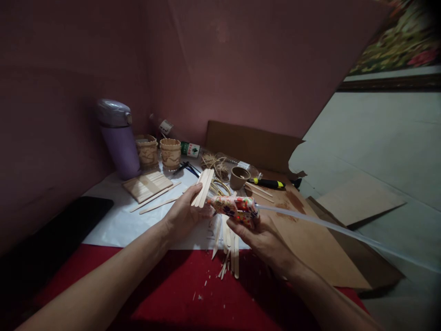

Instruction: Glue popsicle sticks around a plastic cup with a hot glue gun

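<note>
Wall, pink, forms the rear boundary of the work area. Red cloth covers the near surface. Cardboard sheet lies flat at the right; a cardboard panel leans against the wall behind it. White paper lies beyond the front strip of cloth. Purple flask stands upright at the rear left, tilted in view by the lens.

Left hand is partly closed, thumb against the edge of the held sticks, which sit side by side, raised over the paper; its remaining fingers are mostly hidden. Right hand is curled around the lower rear part of the glue gun, thumb along its near side. The trigger finger cannot be made out. A translucent rod extends from the rear of the gun toward the right. The nozzle points left, at the right edge of the held sticks; contact cannot be confirmed.

Stack of sticks lies in front of the flask. Two cups stand beside the flask. Pot stands near the knife. Loose sticks lie below the gun, with slivers at their near end.
</note>
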Motion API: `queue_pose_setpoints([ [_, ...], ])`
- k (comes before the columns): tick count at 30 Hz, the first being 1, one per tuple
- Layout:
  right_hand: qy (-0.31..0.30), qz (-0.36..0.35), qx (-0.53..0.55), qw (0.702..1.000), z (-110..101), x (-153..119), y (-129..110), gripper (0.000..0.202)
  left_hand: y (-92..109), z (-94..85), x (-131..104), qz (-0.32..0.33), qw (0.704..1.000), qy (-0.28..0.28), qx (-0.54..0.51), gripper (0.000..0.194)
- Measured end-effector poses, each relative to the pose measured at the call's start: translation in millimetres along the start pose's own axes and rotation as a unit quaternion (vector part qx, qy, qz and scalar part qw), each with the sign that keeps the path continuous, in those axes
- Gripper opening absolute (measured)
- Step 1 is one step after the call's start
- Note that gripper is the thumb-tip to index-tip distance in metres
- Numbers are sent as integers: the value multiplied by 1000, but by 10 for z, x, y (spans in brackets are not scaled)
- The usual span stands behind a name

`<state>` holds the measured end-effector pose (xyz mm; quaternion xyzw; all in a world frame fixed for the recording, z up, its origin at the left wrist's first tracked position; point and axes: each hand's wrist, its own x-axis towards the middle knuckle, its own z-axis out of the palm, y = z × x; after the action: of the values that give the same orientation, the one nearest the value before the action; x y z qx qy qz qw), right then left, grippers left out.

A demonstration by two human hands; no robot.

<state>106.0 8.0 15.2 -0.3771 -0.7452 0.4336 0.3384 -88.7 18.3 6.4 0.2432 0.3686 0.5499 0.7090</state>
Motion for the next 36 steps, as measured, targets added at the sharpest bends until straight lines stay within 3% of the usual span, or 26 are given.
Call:
queue_pose_setpoints([
  [6,16,-5,9,1000,9,1,-15,30,-17,-41,7,-10,1000,-27,0,29],
  [14,10,-20,10,1000,0,5,-2,36,-17,2,-12,19,1000,-7,-2,25],
  [36,36,-7,-20,999,-21,14,76,36,7,93,-68,5,999,36,4,22],
])
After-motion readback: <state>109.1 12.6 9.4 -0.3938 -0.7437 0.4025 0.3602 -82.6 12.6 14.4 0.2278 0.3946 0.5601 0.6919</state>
